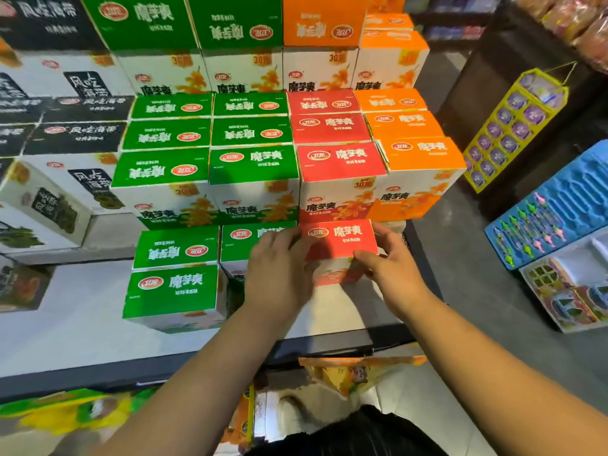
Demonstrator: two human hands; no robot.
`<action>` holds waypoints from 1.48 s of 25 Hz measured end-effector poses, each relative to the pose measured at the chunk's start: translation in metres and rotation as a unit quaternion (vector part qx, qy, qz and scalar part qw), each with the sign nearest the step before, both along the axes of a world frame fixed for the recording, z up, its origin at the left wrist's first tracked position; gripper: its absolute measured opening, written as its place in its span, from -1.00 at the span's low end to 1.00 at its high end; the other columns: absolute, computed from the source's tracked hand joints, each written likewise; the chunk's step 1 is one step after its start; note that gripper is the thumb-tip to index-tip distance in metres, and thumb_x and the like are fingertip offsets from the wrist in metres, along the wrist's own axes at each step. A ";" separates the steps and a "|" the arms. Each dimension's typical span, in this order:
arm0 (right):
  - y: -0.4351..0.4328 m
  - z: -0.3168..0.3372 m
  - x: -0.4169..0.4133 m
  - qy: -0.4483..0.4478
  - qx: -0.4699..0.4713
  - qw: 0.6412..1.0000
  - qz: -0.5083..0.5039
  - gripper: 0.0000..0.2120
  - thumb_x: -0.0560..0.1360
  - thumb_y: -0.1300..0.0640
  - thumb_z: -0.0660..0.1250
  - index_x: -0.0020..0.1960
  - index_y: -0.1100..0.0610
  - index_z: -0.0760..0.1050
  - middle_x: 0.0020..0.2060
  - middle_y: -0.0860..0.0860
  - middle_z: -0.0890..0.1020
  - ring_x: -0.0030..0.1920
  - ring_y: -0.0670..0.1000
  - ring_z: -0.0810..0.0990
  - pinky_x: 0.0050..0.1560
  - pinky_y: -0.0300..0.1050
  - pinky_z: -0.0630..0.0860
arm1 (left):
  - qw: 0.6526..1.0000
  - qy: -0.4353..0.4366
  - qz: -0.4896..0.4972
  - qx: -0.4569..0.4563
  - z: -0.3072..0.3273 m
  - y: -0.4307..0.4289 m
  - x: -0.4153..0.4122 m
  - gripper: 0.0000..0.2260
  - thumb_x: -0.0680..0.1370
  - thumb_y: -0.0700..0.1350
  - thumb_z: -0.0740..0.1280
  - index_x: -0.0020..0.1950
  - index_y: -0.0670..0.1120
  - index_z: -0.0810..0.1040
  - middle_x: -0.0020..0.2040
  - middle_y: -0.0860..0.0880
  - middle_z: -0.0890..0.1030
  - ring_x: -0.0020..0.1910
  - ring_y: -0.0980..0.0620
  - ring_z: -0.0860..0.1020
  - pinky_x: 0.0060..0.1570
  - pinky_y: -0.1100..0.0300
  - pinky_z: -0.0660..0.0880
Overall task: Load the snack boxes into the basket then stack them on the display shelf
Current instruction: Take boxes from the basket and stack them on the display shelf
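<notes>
A red snack box (340,243) stands on the white display shelf (82,324), below a stack of red boxes (339,162). My left hand (279,271) grips its left side and my right hand (391,271) grips its right front corner. To its left a green box (243,241) is partly hidden by my left hand. Two more green boxes (174,278) stand further left. No basket is in view.
Green, red and orange box stacks fill the tiers above, with black-and-white boxes (65,139) at the left. Yellow (516,126) and blue (556,212) toy cards hang at the right beside a grey aisle floor. Snack bags (348,373) hang below the shelf edge.
</notes>
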State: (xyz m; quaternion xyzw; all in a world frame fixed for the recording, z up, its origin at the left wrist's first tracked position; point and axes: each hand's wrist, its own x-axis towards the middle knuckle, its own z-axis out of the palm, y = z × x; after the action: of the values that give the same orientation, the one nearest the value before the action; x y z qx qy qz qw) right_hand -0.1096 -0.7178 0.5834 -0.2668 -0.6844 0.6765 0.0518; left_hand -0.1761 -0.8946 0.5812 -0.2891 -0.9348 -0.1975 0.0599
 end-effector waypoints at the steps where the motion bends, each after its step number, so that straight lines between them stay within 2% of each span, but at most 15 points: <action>1: 0.002 -0.001 -0.001 -0.004 0.001 1.000 0.008 -0.51 0.52 0.27 0.37 0.38 -0.04 0.37 0.25 -0.05 0.54 0.21 0.01 0.55 -0.01 -0.10 0.57 | 1.000 -0.001 0.006 -0.022 0.000 0.002 0.002 -0.62 0.35 -0.07 0.46 0.16 -0.04 0.64 0.10 -0.09 0.64 -0.01 -0.19 0.54 -0.03 -0.01 0.49; 4: 0.008 0.000 -0.008 -0.008 -0.009 1.000 0.028 -0.52 0.52 0.25 0.39 0.39 0.02 0.36 0.18 -0.04 0.55 0.10 -0.04 0.59 -0.24 -0.28 0.57 | 0.998 -0.012 0.031 -0.055 0.001 0.006 0.002 -0.48 0.24 -0.07 0.56 0.19 -0.01 0.61 0.12 -0.12 0.61 0.00 -0.22 0.55 -0.01 -0.06 0.51; 7: 0.013 0.006 -0.012 0.014 -0.040 0.998 0.045 -0.58 0.51 0.35 0.36 0.28 0.08 0.35 0.02 -0.08 0.54 -0.04 -0.11 0.58 -0.35 -0.37 0.53 | 0.997 0.009 0.060 -0.049 0.002 0.010 -0.001 -0.60 0.34 -0.01 0.37 0.19 0.03 0.62 0.11 -0.13 0.62 -0.05 -0.24 0.56 -0.05 -0.09 0.53; 9: 0.018 0.003 -0.013 0.018 0.025 0.996 0.080 -0.57 0.51 0.31 0.40 0.22 -0.03 0.32 -0.02 -0.19 0.53 -0.09 -0.22 0.57 -0.29 -0.43 0.51 | 0.994 0.016 0.081 -0.070 0.003 0.012 0.001 -0.62 0.38 0.04 0.29 0.17 0.05 0.62 0.11 -0.09 0.62 -0.03 -0.23 0.56 -0.04 -0.08 0.52; 11: 0.024 0.007 -0.011 -0.007 0.091 0.988 0.122 -0.57 0.50 0.21 0.43 0.21 -0.07 0.29 -0.03 -0.21 0.51 -0.09 -0.26 0.55 -0.20 -0.44 0.50 | 0.990 0.014 0.107 -0.094 0.002 0.015 0.007 -0.62 0.37 0.05 0.33 0.18 0.08 0.60 0.13 -0.07 0.62 0.03 -0.22 0.56 0.03 -0.10 0.49; 13: 0.031 0.013 -0.011 -0.033 0.179 0.972 0.150 -0.56 0.49 0.07 0.46 0.25 -0.04 0.31 0.07 -0.08 0.55 0.07 -0.05 0.58 0.06 -0.15 0.56 | 0.986 0.007 0.123 -0.111 0.004 0.017 0.012 -0.60 0.38 0.06 0.30 0.20 0.10 0.58 0.17 -0.10 0.59 0.12 -0.22 0.54 0.13 -0.11 0.46; 15: 0.038 0.018 -0.012 -0.045 0.287 0.934 0.207 -0.41 0.48 -0.08 0.44 0.39 0.01 0.27 0.24 0.02 0.53 0.22 0.12 0.53 0.22 0.08 0.52 | 0.979 -0.012 0.150 -0.138 0.011 0.021 0.016 -0.57 0.37 0.09 0.37 0.24 0.13 0.56 0.25 -0.13 0.54 0.23 -0.23 0.49 0.23 -0.13 0.40; 18: 0.045 0.032 -0.014 -0.064 0.447 0.847 0.279 -0.35 0.51 -0.21 0.32 0.47 -0.04 0.12 0.40 0.05 0.33 0.33 0.18 0.39 0.29 0.09 0.41 | 0.973 -0.009 0.186 -0.137 0.028 0.021 0.029 -0.48 0.31 0.20 0.43 0.24 0.10 0.58 0.27 -0.15 0.54 0.28 -0.25 0.47 0.27 -0.19 0.38; 20: 0.048 0.042 -0.013 -0.075 0.551 0.776 0.299 -0.31 0.52 -0.29 0.23 0.50 -0.11 -0.01 0.46 0.07 0.11 0.43 0.23 0.16 0.38 0.16 0.26 | 0.967 -0.003 0.219 -0.133 0.034 0.014 0.043 -0.43 0.33 0.25 0.39 0.28 0.05 0.56 0.32 -0.16 0.52 0.32 -0.27 0.45 0.29 -0.23 0.35; 21: 0.051 0.047 -0.012 -0.073 0.568 0.761 0.305 -0.31 0.51 -0.31 0.20 0.49 -0.13 -0.03 0.46 0.07 0.05 0.45 0.24 0.07 0.41 0.18 0.19 | 0.961 -0.005 0.240 -0.135 0.036 0.009 0.052 -0.43 0.35 0.25 0.39 0.31 0.05 0.54 0.35 -0.16 0.49 0.34 -0.28 0.43 0.31 -0.23 0.33; 25: 0.052 0.059 -0.006 -0.033 0.540 0.772 0.334 -0.35 0.49 -0.31 0.24 0.47 -0.14 0.09 0.41 0.06 0.12 0.40 0.19 0.03 0.39 0.17 0.17 | 0.938 -0.004 0.325 -0.121 0.039 -0.006 0.095 -0.38 0.42 0.33 0.22 0.40 0.05 0.46 0.41 -0.14 0.43 0.41 -0.25 0.37 0.37 -0.23 0.25; 29: 0.022 0.061 0.003 0.062 0.570 0.713 0.403 -0.35 0.50 -0.29 0.22 0.49 -0.16 0.06 0.49 0.01 0.03 0.42 0.09 -0.14 0.43 0.16 0.03 | 0.920 0.005 0.374 -0.117 0.043 -0.020 0.135 -0.32 0.42 0.28 0.36 0.48 0.07 0.34 0.49 -0.11 0.35 0.49 -0.21 0.25 0.45 -0.10 0.00; 32: -0.015 0.063 0.012 0.092 0.579 0.678 0.443 -0.33 0.51 -0.31 0.19 0.52 -0.15 0.05 0.53 0.02 -0.03 0.51 0.16 -0.17 0.47 0.21 -0.11 | 0.904 0.000 0.414 -0.107 0.050 -0.041 0.168 -0.27 0.43 0.28 0.40 0.52 0.08 0.28 0.53 -0.09 0.27 0.55 -0.17 0.14 0.45 -0.03 -0.15; 35: -0.055 0.068 0.032 0.142 0.596 0.653 0.445 -0.29 0.45 -0.34 0.23 0.52 -0.11 0.17 0.54 0.05 0.10 0.53 0.20 0.00 0.46 0.30 -0.02 | 0.889 -0.003 0.448 -0.092 0.054 -0.074 0.204 -0.25 0.43 0.28 0.41 0.54 0.09 0.25 0.56 -0.06 0.24 0.56 -0.14 0.10 0.49 -0.06 -0.13; 37: -0.085 0.071 0.049 0.125 0.603 0.636 0.465 -0.24 0.45 -0.35 0.23 0.54 -0.15 0.07 0.55 0.03 0.05 0.53 0.18 -0.03 0.47 0.26 -0.04 | 0.879 -0.006 0.467 -0.100 0.056 -0.102 0.230 -0.25 0.40 0.30 0.41 0.52 0.08 0.28 0.54 -0.07 0.28 0.55 -0.15 0.16 0.49 -0.12 -0.02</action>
State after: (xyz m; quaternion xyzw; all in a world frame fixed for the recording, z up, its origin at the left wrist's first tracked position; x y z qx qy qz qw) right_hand -0.0602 -0.8031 0.6539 0.2641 -0.9609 0.0752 -0.0348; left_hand 0.0535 -0.9964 0.6369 0.1773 -0.9765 -0.0537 0.1099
